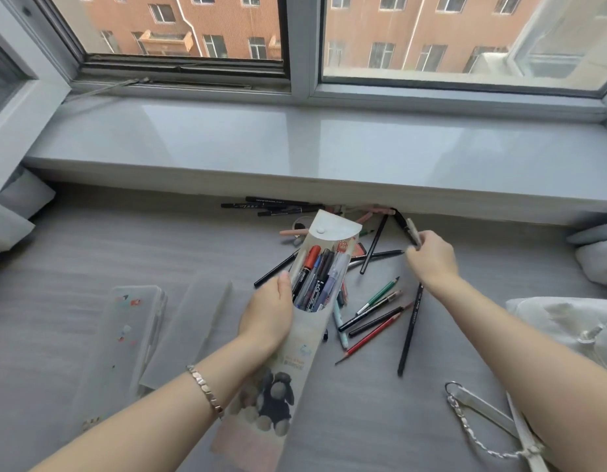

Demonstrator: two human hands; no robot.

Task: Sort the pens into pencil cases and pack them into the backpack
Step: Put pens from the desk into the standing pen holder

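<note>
While the left hand (266,311) grips the pencil case (315,301) by its side, the right hand (431,258) pinches a grey pen (413,233).
Flap open, the translucent sheep-printed pouch shows markers inside, held above loose pencils (377,320); the windowsill edge (193,178) overhangs the pile's far side.

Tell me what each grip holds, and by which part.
Left grip holds the open pencil case by its middle; right grip pinches a grey pen by its lower end.

Several pens (315,277) stand in the open pencil case (303,338). Loose pencils (375,320) lie right of this case, two other cases (131,332) left of it, and a pen group (271,206) behind it, under the window sill (329,148).
</note>
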